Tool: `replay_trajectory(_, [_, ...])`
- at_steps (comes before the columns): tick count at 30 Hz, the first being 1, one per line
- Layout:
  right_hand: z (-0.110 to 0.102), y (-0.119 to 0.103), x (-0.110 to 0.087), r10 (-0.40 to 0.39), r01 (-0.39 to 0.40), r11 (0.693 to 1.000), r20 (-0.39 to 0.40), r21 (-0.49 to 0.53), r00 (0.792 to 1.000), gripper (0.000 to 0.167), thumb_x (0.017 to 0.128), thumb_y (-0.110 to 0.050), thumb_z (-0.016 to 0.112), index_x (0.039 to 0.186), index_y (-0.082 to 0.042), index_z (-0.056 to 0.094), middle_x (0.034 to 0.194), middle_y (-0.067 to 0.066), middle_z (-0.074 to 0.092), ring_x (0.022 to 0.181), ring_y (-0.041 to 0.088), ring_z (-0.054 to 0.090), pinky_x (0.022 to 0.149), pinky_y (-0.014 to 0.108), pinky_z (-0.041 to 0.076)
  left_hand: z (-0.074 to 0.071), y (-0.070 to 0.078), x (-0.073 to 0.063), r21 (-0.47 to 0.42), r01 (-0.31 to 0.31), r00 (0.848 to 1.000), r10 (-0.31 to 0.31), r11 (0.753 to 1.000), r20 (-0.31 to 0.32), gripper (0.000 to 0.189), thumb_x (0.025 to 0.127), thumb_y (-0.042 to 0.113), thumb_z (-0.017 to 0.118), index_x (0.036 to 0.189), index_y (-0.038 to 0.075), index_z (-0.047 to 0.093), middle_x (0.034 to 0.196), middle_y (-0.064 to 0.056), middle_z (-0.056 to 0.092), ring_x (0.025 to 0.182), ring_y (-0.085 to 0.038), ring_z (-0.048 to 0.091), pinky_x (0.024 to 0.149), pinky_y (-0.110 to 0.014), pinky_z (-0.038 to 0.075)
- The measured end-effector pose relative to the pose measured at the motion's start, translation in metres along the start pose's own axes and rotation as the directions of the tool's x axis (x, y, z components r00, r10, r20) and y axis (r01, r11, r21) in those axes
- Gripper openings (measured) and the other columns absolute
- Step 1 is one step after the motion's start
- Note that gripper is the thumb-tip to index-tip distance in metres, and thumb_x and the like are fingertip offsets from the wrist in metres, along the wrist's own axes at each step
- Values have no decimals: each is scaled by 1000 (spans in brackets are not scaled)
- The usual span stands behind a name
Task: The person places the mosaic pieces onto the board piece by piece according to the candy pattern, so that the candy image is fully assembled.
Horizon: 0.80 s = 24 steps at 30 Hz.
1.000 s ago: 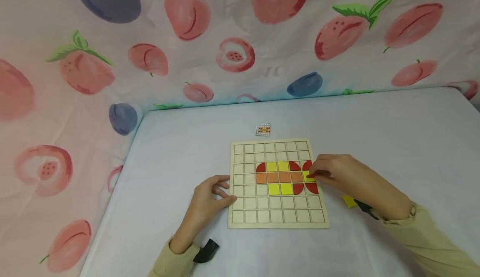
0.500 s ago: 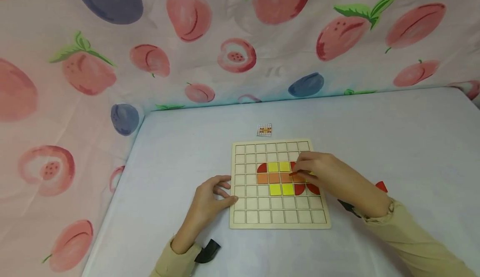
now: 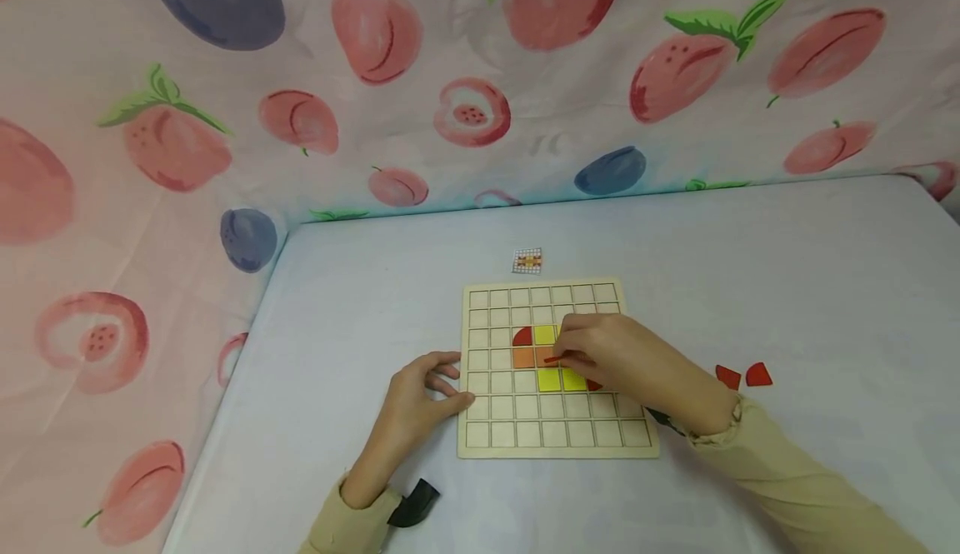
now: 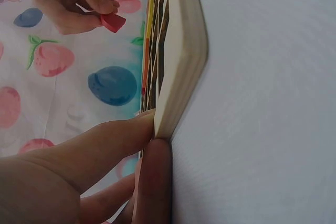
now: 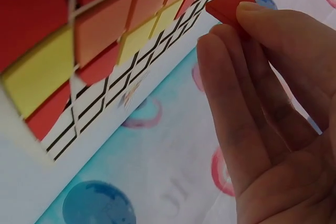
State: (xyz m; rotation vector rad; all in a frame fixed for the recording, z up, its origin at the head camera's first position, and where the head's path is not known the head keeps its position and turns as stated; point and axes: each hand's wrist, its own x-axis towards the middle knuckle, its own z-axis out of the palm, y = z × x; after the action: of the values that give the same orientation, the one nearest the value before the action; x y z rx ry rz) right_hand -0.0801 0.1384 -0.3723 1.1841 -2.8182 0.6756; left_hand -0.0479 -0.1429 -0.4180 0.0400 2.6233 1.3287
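My left hand (image 3: pixel 423 396) rests against the left edge of a pale wooden grid board (image 3: pixel 555 433). In the left wrist view, my thumb (image 4: pixel 115 140) and a finger (image 4: pixel 153 177) touch the board's thick edge. My right hand (image 3: pixel 618 358) hovers over the board's middle. Between its thumb and fingers it pinches a small red tile (image 5: pixel 231 6), tilted and clear of the board. Yellow tiles (image 3: pixel 550 380), orange tiles (image 3: pixel 522 357) and red rounded tiles (image 3: pixel 522 336) lie in the squares. My right hand hides part of the pattern; the right wrist view shows more.
A small printed pattern card (image 3: pixel 527 261) lies behind the board. Two loose red tiles (image 3: pixel 727 376) lie on the white table (image 3: pixel 375 287) to the right, near my right sleeve (image 3: pixel 780 471). Fruit-printed cloth (image 3: pixel 465 29) hangs at the back and left.
My right hand has moved left from the board's right edge to its middle, carrying the red tile. Two loose red tiles have come into view. My left hand has stayed put.
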Motion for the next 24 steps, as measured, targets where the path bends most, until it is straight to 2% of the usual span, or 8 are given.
replay_trajectory(8, [7, -11, 8, 32, -33, 999, 56, 23, 998, 12, 83, -10, 80, 94, -12, 79, 85, -6, 66, 73, 5, 56, 71, 22, 53, -1, -1, 1, -2, -4, 1000, 5, 1000, 11, 52, 78, 9, 84, 126, 6, 65, 101, -2, 67, 78, -9, 64, 78, -31, 48])
replay_trajectory(16, [16, -15, 14, 1, -3, 1000, 75, 31, 997, 7, 84, -9, 79, 90, -12, 77, 82, -6, 63, 70, 5, 54, 69, 24, 51, 0, -3, 1, -6, -4, 1000, 4, 1000, 12, 53, 77, 8, 85, 125, 5, 64, 101, -3, 67, 78, -9, 64, 75, -28, 48])
replay_trajectory(24, [25, -18, 18, -14, 12, 999, 67, 33, 998, 7, 85, -13, 79, 88, -15, 73, 84, -7, 62, 73, 5, 56, 68, 22, 51, 0, -3, 1, -4, -18, 1000, 18, 1000, 10, 52, 77, 9, 84, 125, 6, 65, 100, -2, 67, 78, -9, 64, 78, -32, 49])
